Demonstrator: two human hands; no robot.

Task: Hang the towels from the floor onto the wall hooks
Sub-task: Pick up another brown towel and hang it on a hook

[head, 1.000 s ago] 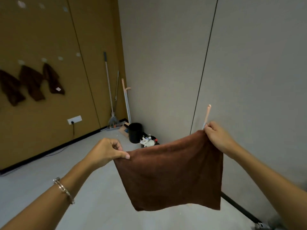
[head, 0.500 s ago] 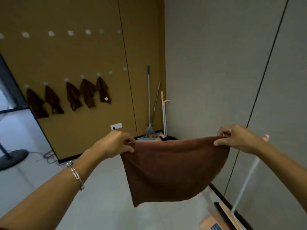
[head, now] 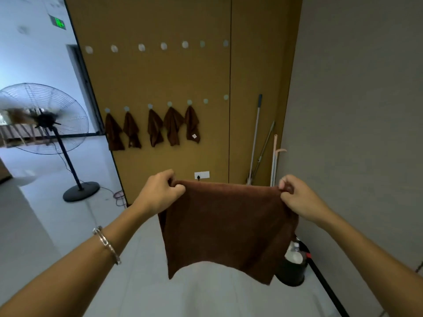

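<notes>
Turned since a moment ago, the person now faces the wall head-on, and the fan has come into sight left of it. Both hands hold a brown towel spread in the air before the wall. The left hand pinches one top corner and the right hand pinches the other, fingers curled round the cloth. Five towels hang on the wall from its lower hooks. Mops lean at the wall's right end, with a bucket on the floor nearer the person.
</notes>
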